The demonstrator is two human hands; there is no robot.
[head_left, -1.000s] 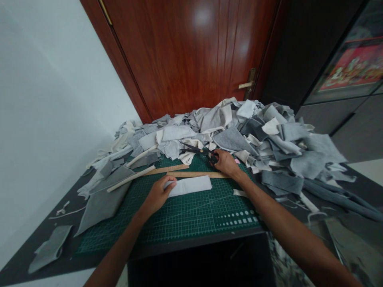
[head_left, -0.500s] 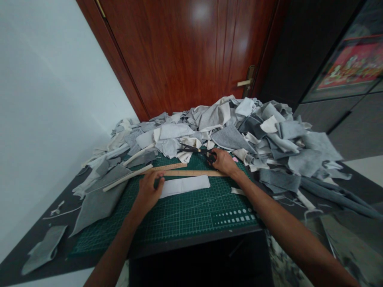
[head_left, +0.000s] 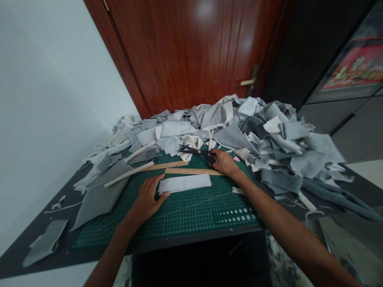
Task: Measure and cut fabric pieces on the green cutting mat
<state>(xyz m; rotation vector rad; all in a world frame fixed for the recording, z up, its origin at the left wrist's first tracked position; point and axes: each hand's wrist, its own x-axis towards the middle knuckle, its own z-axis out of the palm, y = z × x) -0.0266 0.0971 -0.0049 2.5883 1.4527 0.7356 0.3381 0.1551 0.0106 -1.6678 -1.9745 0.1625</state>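
A green mat (head_left: 185, 215) covers the middle of the desk (head_left: 14, 259), probably to shield its top from blades. On it, the left hand (head_left: 148, 199) is spread and grips nothing, its thumb and fingers framing the near-left end of a folded white cloth (head_left: 185, 183), a pose that would suit squaring or steadying it. The cloth lies flat, lengthwise across the mat. Just beyond are two wooden rulers, one (head_left: 194, 172) almost parallel to the cloth, seemingly within easy reach for measuring. The right hand (head_left: 226, 162) grasps the scissors (head_left: 199, 151) by the handles, blades slightly parted, pointing left and apart from the cloth. Farther back, a heap of scraps (head_left: 233, 131) lines the far side, before the door (head_left: 179, 59).
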